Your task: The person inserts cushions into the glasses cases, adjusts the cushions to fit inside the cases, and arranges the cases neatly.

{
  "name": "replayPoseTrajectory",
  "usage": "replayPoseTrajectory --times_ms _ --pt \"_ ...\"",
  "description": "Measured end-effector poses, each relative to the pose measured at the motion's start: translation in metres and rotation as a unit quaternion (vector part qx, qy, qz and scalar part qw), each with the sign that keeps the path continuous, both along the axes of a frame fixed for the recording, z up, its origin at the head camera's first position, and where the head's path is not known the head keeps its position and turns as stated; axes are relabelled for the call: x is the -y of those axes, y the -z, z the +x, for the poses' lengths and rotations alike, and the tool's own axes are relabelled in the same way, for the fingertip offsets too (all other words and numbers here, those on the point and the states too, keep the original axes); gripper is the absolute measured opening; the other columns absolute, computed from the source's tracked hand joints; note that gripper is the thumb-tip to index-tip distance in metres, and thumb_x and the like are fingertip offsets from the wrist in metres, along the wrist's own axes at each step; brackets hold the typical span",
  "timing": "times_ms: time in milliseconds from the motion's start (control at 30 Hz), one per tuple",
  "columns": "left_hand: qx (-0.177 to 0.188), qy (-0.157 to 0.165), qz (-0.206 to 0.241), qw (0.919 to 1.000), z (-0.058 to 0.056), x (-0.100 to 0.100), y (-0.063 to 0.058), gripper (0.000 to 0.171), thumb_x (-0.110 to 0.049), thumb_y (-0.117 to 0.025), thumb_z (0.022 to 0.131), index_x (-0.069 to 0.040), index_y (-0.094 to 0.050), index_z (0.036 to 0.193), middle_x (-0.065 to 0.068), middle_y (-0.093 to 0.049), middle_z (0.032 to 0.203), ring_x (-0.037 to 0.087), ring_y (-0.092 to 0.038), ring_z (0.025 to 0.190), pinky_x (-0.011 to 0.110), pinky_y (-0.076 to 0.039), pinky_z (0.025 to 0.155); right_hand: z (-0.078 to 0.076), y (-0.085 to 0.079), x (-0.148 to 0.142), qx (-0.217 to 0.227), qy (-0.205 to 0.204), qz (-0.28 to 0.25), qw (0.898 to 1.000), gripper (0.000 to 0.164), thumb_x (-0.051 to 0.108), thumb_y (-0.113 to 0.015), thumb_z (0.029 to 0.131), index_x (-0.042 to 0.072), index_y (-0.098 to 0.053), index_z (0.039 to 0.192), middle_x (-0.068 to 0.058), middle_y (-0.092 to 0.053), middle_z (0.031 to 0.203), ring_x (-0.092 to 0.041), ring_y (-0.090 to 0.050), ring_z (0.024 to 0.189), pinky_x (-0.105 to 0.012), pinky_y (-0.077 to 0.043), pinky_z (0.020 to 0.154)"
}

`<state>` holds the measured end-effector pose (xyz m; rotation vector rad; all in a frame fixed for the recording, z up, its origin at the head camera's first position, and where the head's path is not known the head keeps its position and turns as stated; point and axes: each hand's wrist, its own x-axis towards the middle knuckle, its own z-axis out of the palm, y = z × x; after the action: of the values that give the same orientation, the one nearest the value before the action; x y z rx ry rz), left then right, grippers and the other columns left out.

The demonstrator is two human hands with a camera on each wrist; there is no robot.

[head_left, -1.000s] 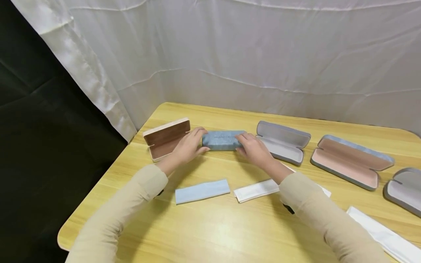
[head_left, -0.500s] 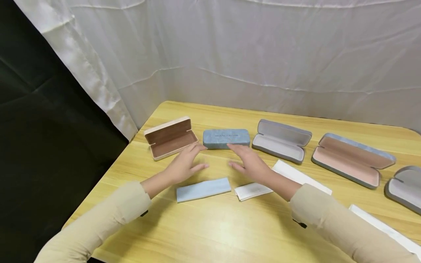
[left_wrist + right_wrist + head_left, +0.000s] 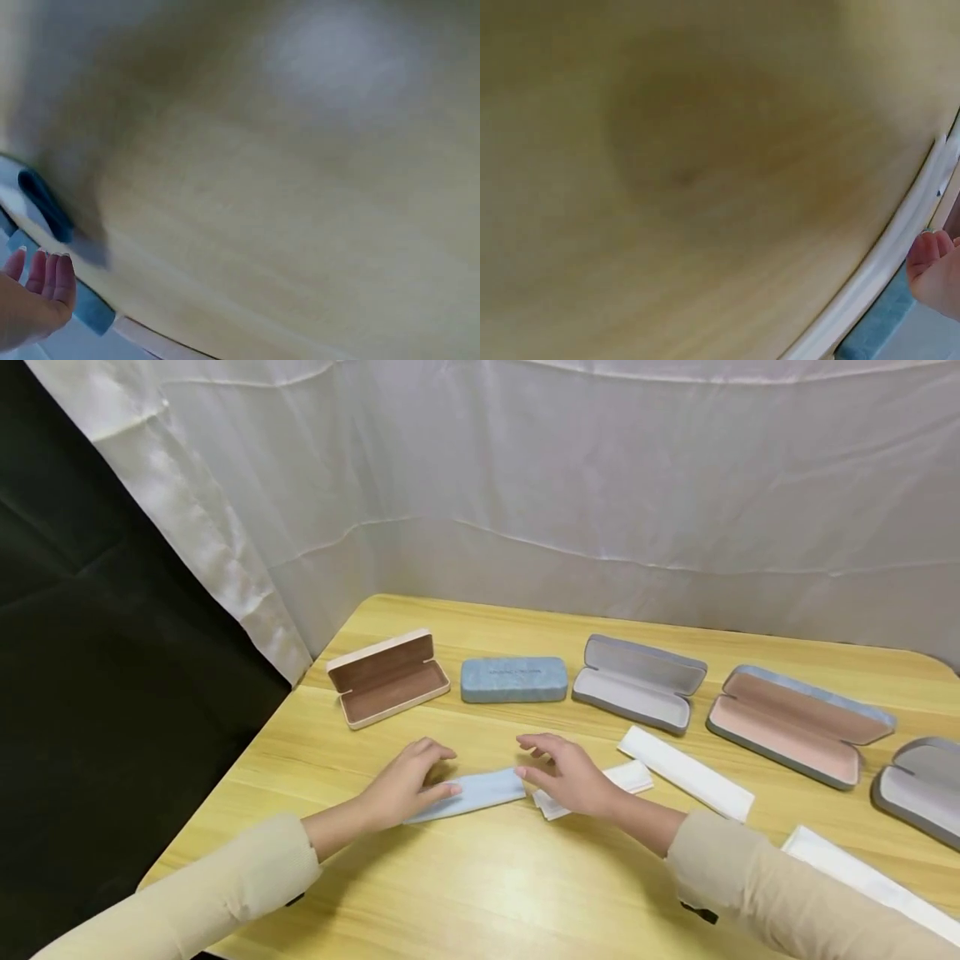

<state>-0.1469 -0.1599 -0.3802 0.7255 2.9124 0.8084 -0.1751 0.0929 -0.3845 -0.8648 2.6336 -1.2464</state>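
Beyond the left hand and the right hand, a white curtain fills the background, with a black drape off to the left hand's side. Spread beneath both hands is a wooden table; a beige left sleeve and a beige right sleeve reach in behind the wrists.

Well to the right hand's right sits a pink-lined case, lid raised, and past it a dark grey case cut by the frame edge. Nearer, ahead and right of the right hand, stands a lavender-grey case, lid up. Straight ahead of the left hand is a brown-lined case, also with its lid raised, and ahead of the gap between the hands lies a closed blue case.

Both hands have loosely bent fingers with thumbs apart, a moderately wide grip around nothing visible.

Right of the right hand lie a large white cloth, partly behind the sleeve, and a white strip. Under the left hand, a light blue cloth extends toward the right thumb; contact cannot be told. Beneath the right hand is a folded white cloth.
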Motion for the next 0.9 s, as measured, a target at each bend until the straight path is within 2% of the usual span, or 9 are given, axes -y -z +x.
replayPoseTrajectory --times_ms 100,233,333,433,667,767,900 --pt "0.007 -0.016 -0.012 0.9998 0.007 0.003 0.003 0.046 -0.034 -0.063 0.082 -0.006 -0.055 0.116 0.005 -0.056 0.107 0.016 -0.052 0.097 0.034 -0.046 0.083 0.003 0.005 0.001 0.002 -0.003 -0.008 1.0 0.037 0.014 -0.06 0.086 -0.005 -0.054 0.118 -0.016 -0.06 0.109 -0.02 -0.056 0.087 -0.026 -0.049 0.072" --pt "0.014 -0.035 -0.022 0.999 0.014 0.006 0.006 0.043 -0.033 -0.067 0.079 -0.007 -0.059 0.112 0.003 -0.057 0.104 0.015 -0.051 0.095 0.034 -0.046 0.081 0.004 0.009 0.006 0.006 -0.022 0.006 1.0 0.032 0.012 -0.06 0.086 -0.005 -0.058 0.113 -0.011 -0.059 0.099 -0.01 -0.047 0.074 -0.019 -0.043 0.062" --pt "0.019 -0.05 -0.024 0.9983 0.016 0.006 0.006 0.04 -0.03 -0.07 0.078 -0.007 -0.061 0.109 0.003 -0.057 0.1 0.014 -0.051 0.091 0.032 -0.045 0.078 0.003 0.008 0.011 0.003 -0.031 0.038 0.999 0.029 0.012 -0.061 0.085 -0.001 -0.06 0.111 -0.007 -0.056 0.091 -0.01 -0.042 0.073 -0.023 -0.039 0.067" --pt "0.038 -0.066 -0.023 0.9969 0.016 0.006 0.004 0.04 -0.029 -0.072 0.075 -0.005 -0.061 0.104 0.004 -0.058 0.096 0.015 -0.051 0.088 0.032 -0.044 0.077 0.0 0.005 0.016 0.005 -0.023 0.073 0.997 0.024 0.012 -0.062 0.084 0.002 -0.061 0.106 -0.002 -0.052 0.082 -0.013 -0.04 0.077 -0.027 -0.035 0.072" --pt "0.121 -0.111 -0.037 0.9857 0.014 0.009 -0.009 0.034 -0.021 -0.074 0.073 -0.003 -0.057 0.096 0.003 -0.055 0.082 0.014 -0.049 0.075 0.029 -0.043 0.07 -0.003 -0.003 0.026 0.004 0.002 0.132 0.991 0.009 0.009 -0.064 0.082 0.004 -0.059 0.088 -0.002 -0.048 0.074 -0.015 -0.039 0.075 -0.029 -0.032 0.072" --pt "0.153 -0.121 -0.049 0.9795 0.012 0.008 -0.013 0.028 -0.018 -0.074 0.074 -0.004 -0.057 0.091 0.002 -0.051 0.077 0.014 -0.046 0.07 0.026 -0.04 0.064 -0.005 -0.006 0.029 -0.013 -0.009 0.16 0.987 0.009 0.009 -0.065 0.081 0.004 -0.059 0.085 -0.001 -0.05 0.072 -0.014 -0.041 0.073 -0.031 -0.035 0.076" --pt "0.174 -0.13 -0.055 0.9746 0.01 0.007 -0.016 0.022 -0.017 -0.073 0.074 -0.006 -0.056 0.078 0.0 -0.047 0.068 0.013 -0.042 0.064 0.022 -0.033 0.057 -0.009 -0.009 0.03 -0.011 -0.031 0.192 0.981 0.009 0.01 -0.064 0.082 0.004 -0.058 0.083 -0.001 -0.052 0.073 -0.013 -0.042 0.071 -0.034 -0.036 0.079"
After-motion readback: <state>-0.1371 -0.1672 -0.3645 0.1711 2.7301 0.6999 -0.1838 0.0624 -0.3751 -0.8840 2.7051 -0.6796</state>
